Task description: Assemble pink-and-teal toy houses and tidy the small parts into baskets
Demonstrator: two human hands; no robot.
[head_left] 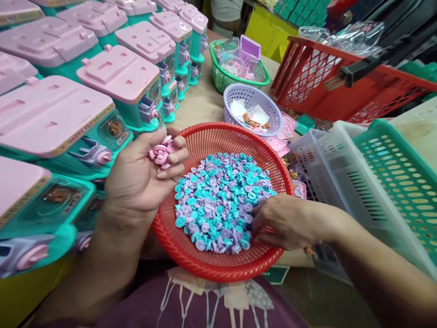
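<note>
Cupped palm up, my left hand (pixel 143 168) holds several small pink plastic knobs (pixel 162 153), the fingers curled around them. It is at the left rim of a round red basket (pixel 218 269). The basket holds a heap of small turquoise and lilac round knobs (pixel 218 196) with ring patterns. My right hand (pixel 283 221) reaches into the basket's right side, its fingertips down among the knobs. Those fingertips are partly hidden, so I cannot see whether they pinch anything.
Rows of turquoise toy boxes with pink lids (pixel 58 109) fill the left. Behind the red basket stand a lilac basket (pixel 232 107) and a green basket (pixel 221 82). A red crate (pixel 341 86) is at the upper right, and white and green crates (pixel 362 177) stand along the right.
</note>
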